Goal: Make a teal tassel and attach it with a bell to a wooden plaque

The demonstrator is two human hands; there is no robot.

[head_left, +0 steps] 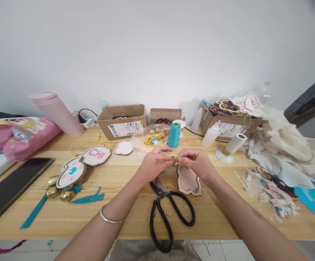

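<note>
Between the fingertips of both hands is a small gold bell (175,160), partly covered by the fingers. My left hand (156,164) pinches it from the left, and my right hand (194,162) pinches it from the right. Just below my right hand lies a cloud-shaped wooden frame (188,180) with a pale centre and patterned edge. Black-handled scissors (161,195) rest in front of my hands, their blades partly hidden under my left hand. A cone of teal thread (174,135) stands upright behind my hands.
Finished-looking cloud pendants (72,174) with gold bells and teal tassels lie at left, near a phone (15,188). Cardboard boxes (122,121), a plastic bag (141,143) and white bottles (210,135) line the back. Fabric scraps (271,195) lie at right.
</note>
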